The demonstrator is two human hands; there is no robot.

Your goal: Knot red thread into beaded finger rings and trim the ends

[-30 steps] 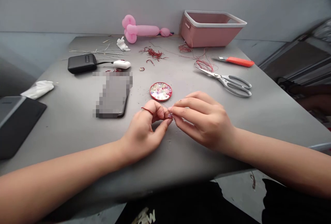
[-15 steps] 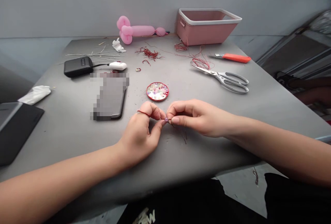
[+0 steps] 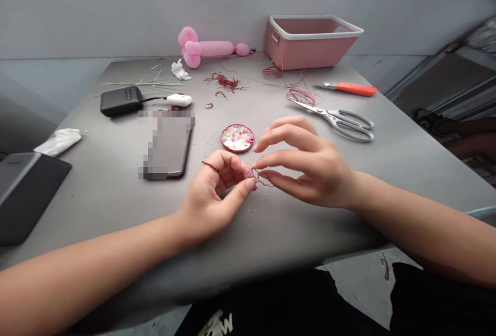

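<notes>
My left hand [image 3: 215, 191] rests on the grey table [image 3: 271, 222] with a red thread [image 3: 210, 166] looped over its index finger. Its thumb and fingertips pinch a small purple bead [image 3: 251, 173]. My right hand [image 3: 310, 163] meets it from the right, thumb and middle finger pinching the thread end [image 3: 267, 183] at the bead, with the index finger lifted and spread. Just behind the hands lies a round red lid of pale beads [image 3: 237, 137].
A phone [image 3: 167, 144] lies left of the hands. Scissors [image 3: 337, 119], an orange-handled tool [image 3: 351, 88], red thread scraps [image 3: 227, 82], a pink basket [image 3: 312, 41], a pink balloon [image 3: 209, 49], a black power bank [image 3: 121, 101], tissue [image 3: 58, 141] and a dark case [image 3: 23, 191] lie around.
My right hand's fingers have spread and lifted from a closed pinch; only thumb and middle finger stay at the bead. My left hand has barely moved.
</notes>
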